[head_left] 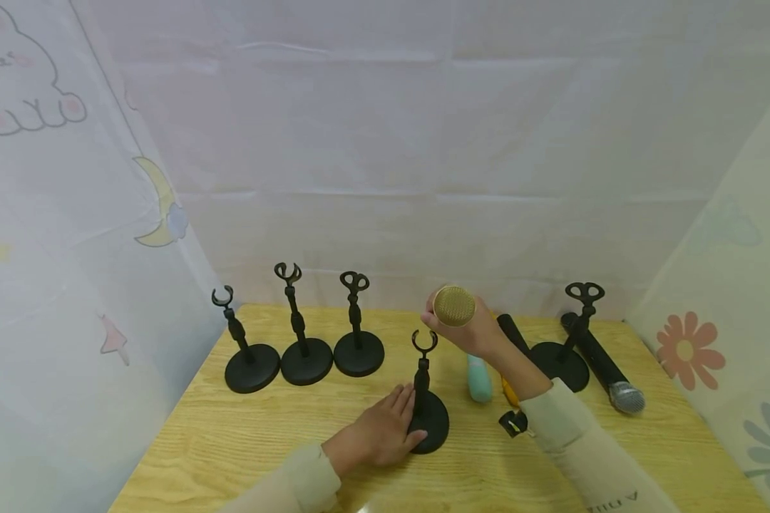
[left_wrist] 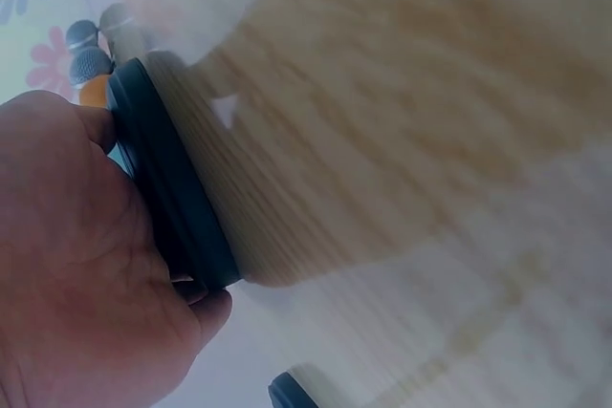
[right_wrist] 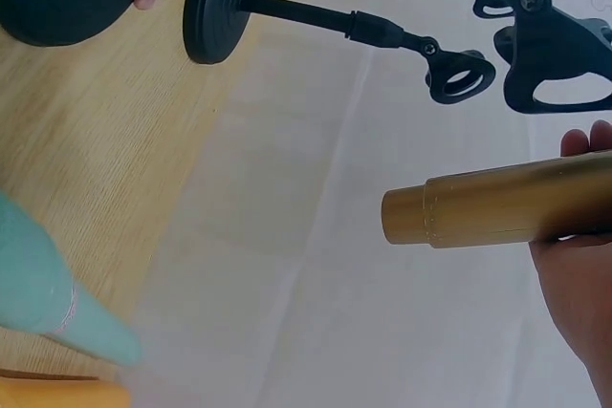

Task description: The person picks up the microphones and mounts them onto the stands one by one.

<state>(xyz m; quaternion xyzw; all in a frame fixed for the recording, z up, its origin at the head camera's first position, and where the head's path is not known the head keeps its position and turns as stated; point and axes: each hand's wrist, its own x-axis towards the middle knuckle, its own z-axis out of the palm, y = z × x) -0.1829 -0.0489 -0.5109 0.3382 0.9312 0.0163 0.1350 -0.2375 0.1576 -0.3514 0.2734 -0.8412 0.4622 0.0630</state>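
Note:
In the head view, my left hand [head_left: 385,433] lies at the base of a black stand [head_left: 433,425], fingers beside its post. The left wrist view shows that hand [left_wrist: 81,255] gripping opposite edges of the round base [left_wrist: 177,179]. My right hand [head_left: 481,333] holds a gold microphone [head_left: 454,306] just above and right of the stand's C-shaped clip. From the right wrist, the microphone's gold body [right_wrist: 507,205] runs from the hand [right_wrist: 579,303], its narrow end free, apart from the clip [right_wrist: 564,59].
Three black stands [head_left: 306,362] stand in a row at the left. At the right are another stand [head_left: 560,367], a silver-headed black microphone [head_left: 606,367], a mint microphone [head_left: 479,379], an orange one [head_left: 509,392] partly hidden by the right arm, and a small black piece [head_left: 512,423].

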